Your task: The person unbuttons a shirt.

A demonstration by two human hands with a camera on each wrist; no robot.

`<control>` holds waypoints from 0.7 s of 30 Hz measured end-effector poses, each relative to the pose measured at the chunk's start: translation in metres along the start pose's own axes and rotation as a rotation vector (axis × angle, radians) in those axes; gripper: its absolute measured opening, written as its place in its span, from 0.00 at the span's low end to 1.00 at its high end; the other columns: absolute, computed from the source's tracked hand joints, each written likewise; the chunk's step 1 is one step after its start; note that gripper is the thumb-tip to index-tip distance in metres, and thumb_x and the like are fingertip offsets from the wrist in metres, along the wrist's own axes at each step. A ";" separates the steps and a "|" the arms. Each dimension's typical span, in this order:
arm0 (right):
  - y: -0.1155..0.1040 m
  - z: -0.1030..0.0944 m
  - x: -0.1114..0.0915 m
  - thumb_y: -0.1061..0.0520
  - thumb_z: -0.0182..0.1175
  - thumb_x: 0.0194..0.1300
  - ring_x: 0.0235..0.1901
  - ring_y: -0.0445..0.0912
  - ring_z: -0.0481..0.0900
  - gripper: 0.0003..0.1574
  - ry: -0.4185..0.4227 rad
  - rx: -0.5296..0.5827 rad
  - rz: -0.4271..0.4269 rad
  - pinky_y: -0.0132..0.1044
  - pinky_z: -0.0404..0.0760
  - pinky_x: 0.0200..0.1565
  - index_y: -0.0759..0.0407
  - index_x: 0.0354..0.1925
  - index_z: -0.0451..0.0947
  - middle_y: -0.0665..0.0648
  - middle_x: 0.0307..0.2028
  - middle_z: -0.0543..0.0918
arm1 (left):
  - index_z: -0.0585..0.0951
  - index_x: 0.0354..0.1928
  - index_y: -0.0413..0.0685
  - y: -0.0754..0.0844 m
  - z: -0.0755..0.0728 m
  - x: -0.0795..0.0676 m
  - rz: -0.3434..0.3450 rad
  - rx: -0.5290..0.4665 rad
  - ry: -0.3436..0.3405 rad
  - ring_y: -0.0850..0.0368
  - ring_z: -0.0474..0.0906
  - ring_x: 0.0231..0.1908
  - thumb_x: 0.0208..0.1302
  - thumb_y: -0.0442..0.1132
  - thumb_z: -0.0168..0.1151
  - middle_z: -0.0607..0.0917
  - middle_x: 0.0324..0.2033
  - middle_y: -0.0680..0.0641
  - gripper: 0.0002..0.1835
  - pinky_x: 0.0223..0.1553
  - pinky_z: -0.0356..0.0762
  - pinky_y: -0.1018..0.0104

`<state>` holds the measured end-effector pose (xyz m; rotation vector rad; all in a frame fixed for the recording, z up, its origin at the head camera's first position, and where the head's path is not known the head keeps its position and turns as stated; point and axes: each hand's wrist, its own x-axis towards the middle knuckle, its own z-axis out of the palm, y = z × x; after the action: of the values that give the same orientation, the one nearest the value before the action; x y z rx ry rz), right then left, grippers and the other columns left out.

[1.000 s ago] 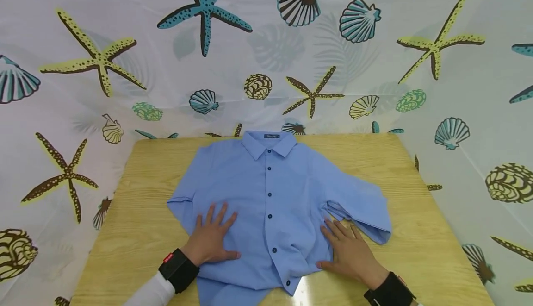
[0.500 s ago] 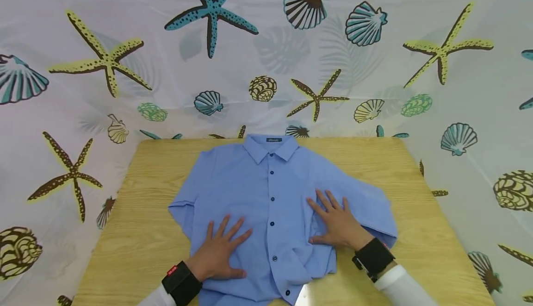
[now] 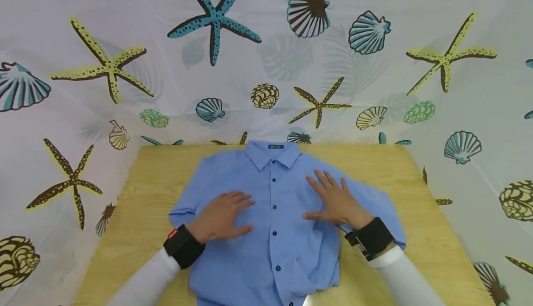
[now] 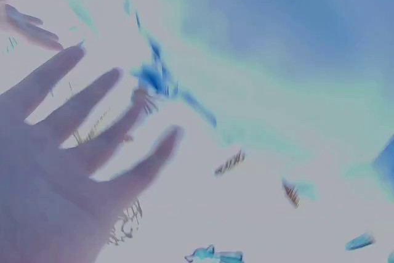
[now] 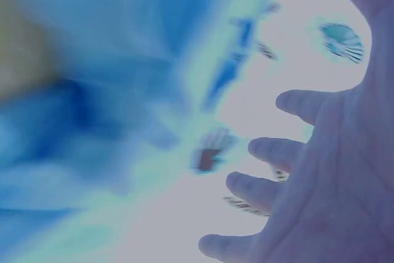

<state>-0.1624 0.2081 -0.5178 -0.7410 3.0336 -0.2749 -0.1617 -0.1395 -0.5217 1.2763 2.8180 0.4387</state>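
A blue short-sleeved button-up shirt (image 3: 245,259) lies front up on the table, collar at the far edge. Its lower part is rumpled near the bottom of the head view, and the hem runs out of frame. My left hand (image 3: 220,218), fingers extended, is over the shirt's left chest. On the other side my right hand (image 3: 337,202) spreads its fingers over the chest near the right sleeve. Neither hand grips the cloth. Both wrist views are washed out; the left hand (image 4: 80,146) and right hand (image 5: 326,170) show straight fingers there, with blurred blue cloth beside them.
The wooden table (image 3: 145,195) shows bare wood left and right of the shirt. A white curtain (image 3: 233,79) printed with starfish and shells hangs behind it and along both sides. Each wrist carries a black band (image 3: 184,246).
Both hands have moved up the shirt toward the collar; the right hand came off the lower side edge first. The lower right side of the shirt now lies more spread out.
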 end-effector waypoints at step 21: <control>0.006 0.069 0.167 0.53 0.63 0.59 0.47 0.53 0.70 0.13 0.187 -0.087 -0.036 0.55 0.69 0.48 0.51 0.43 0.75 0.55 0.42 0.75 | 0.66 0.63 0.49 -0.072 0.049 0.138 -0.123 0.087 0.186 0.52 0.61 0.60 0.65 0.42 0.56 0.70 0.60 0.48 0.25 0.57 0.63 0.51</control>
<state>-0.3104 0.1250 -0.5807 -0.8198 3.2295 -0.2251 -0.3000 -0.0708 -0.5735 1.1213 3.0810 0.4565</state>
